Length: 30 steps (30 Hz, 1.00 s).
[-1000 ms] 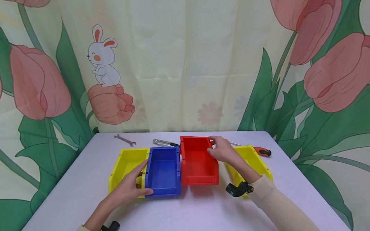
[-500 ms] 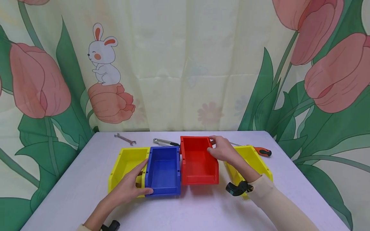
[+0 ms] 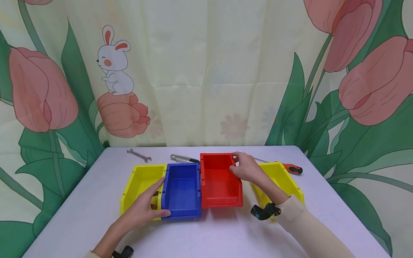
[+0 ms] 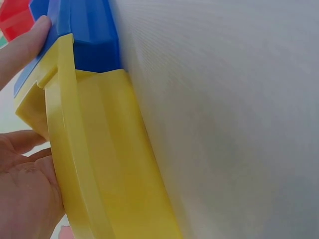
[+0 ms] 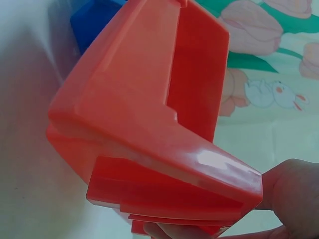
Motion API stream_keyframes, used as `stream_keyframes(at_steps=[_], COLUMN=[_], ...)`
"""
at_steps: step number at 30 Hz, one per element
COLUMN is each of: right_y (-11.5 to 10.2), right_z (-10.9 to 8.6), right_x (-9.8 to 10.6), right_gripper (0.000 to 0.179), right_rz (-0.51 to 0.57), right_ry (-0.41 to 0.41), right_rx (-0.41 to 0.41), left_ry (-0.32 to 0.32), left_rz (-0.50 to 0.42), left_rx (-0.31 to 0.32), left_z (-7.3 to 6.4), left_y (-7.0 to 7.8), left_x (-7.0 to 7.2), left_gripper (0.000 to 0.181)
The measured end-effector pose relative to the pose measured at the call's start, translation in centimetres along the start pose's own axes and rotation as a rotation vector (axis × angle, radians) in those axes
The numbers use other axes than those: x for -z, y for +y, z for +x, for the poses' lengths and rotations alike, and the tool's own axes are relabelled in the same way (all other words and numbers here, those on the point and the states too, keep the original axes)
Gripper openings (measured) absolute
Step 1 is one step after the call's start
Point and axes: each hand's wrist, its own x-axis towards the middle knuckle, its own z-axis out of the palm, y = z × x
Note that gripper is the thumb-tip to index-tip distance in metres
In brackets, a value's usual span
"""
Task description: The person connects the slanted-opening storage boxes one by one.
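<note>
My left hand (image 3: 143,208) holds the side where a yellow storage bin (image 3: 142,174) and a blue storage bin (image 3: 181,190) meet. Its thumb lies at the blue bin's front left corner, while other fingers reach into the yellow bin. A red storage bin (image 3: 222,179) hangs tilted against the blue bin's right side, its shadow on the table below. My right hand (image 3: 246,167) grips its right rear edge, thumb over the rim. In the right wrist view the red bin (image 5: 134,99) shows its outer wall; some fingers are hidden behind it.
A second yellow bin (image 3: 284,179) stands at the right, partly behind my right forearm. Behind the bins lie a wrench (image 3: 139,155), a metal-and-black tool (image 3: 184,158) partly hidden by the red bin, and an orange-handled screwdriver (image 3: 292,168). A printed curtain (image 3: 206,71) hangs behind the table.
Between half a second ago and now, the red bin has come slightly down and left along the blue bin, with my right hand. The left hand and the other bins look unmoved.
</note>
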Motion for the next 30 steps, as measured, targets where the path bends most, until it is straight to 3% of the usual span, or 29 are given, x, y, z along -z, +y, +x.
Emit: stream_keyframes(at_steps=[20,27,30], right_y=[0.29,0.23,0.20], right_z=[-0.38,-0.33,-0.36], right_x=[-0.17,-0.17,-0.22], right_gripper=[0.063,0.055,0.056], right_rz=[-0.110,-0.118,-0.190], right_ry=[0.012,0.037,0.075], right_rx=[0.152,0.151,0.155], left_ry=[-0.010,-0.009,-0.009], left_rz=[-0.012,-0.006,0.001], left_rx=[0.004,0.011,0.015], left_z=[-0.22,-0.24,-0.23], left_y=[0.25,0.34,0.36], left_x=[0.23,0.12,0.08], left_gripper=[0.115,0.114,0.114])
